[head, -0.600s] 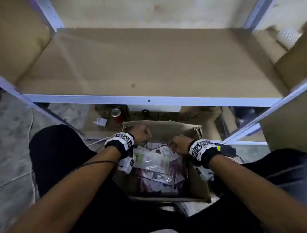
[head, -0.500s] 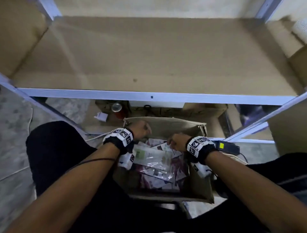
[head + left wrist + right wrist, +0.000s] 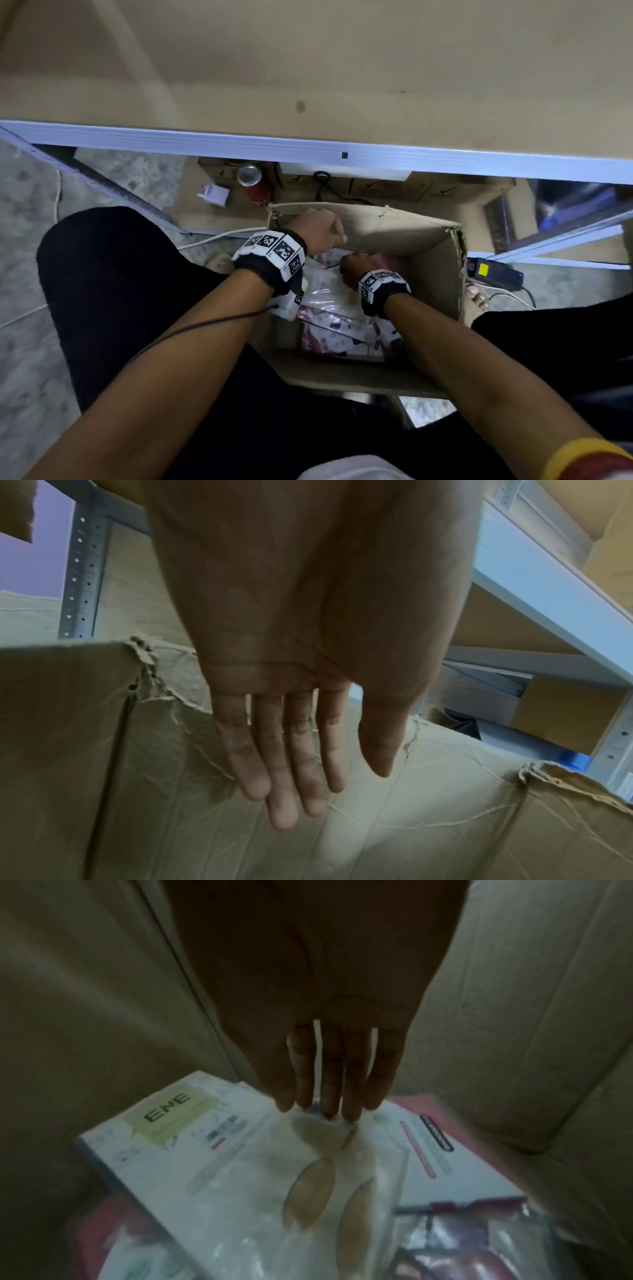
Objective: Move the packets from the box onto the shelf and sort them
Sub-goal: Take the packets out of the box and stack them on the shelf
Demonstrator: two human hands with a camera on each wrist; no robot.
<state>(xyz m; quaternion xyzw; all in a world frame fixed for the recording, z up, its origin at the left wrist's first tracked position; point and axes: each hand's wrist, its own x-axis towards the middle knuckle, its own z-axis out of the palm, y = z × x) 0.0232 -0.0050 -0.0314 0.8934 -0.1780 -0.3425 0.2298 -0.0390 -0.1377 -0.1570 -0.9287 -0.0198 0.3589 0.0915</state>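
Note:
An open cardboard box [image 3: 431,274] stands on the floor between my knees, below the bare shelf board [image 3: 308,68]. Several packets [image 3: 329,318] lie inside it. My left hand [image 3: 323,233] hovers at the box's back left corner. Its fingers [image 3: 291,777] are straight in front of the creased inner wall and hold nothing. My right hand [image 3: 356,267] reaches down into the box. Its straight fingertips [image 3: 329,1104] touch a clear plastic packet [image 3: 308,1191]. That packet lies over a white packet with a green label [image 3: 171,1123]. A pink packet [image 3: 472,1231] lies to the right.
The shelf's white front rail [image 3: 308,150] crosses just above the box. A red can [image 3: 253,181], a white plug [image 3: 214,197] and low cardboard boxes sit behind it. A black power brick [image 3: 493,272] and cables lie on the floor to the right.
My right hand has moved left and deeper into the box, toward its back wall. My left hand stays at the back left corner. The view has tilted down.

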